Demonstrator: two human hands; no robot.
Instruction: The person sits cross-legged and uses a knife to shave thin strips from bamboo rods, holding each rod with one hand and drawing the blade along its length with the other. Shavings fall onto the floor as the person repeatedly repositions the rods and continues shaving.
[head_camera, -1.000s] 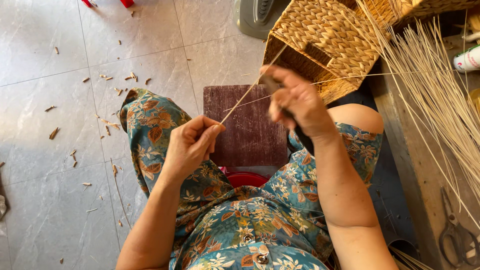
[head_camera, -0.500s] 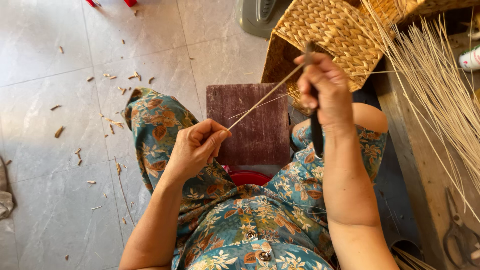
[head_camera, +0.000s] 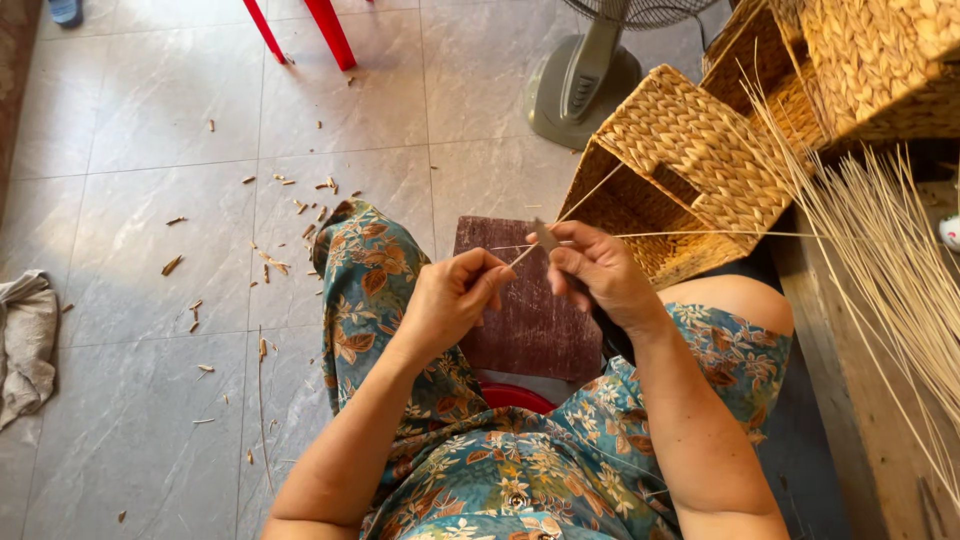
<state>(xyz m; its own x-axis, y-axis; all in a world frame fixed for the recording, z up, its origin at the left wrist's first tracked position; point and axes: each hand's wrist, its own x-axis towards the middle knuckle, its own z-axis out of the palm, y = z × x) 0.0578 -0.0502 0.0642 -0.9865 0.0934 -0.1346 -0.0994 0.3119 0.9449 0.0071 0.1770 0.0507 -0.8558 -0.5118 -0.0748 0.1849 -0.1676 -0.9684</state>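
Two hands meet above the lap: the left hand (head_camera: 455, 298) pinches a thin reed strip (head_camera: 575, 210), and the right hand (head_camera: 598, 272) is closed around a small knife (head_camera: 546, 237) touching it. Open tiled floor (head_camera: 140, 150) lies to the left, strewn with shavings. Woven baskets (head_camera: 690, 160), a fan base (head_camera: 585, 90) and a reed bundle (head_camera: 890, 260) crowd the right.

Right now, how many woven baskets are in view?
3. One woven basket lies tipped just beyond the hands; a second behind it; a third at the top right corner. More may be hidden off-frame.
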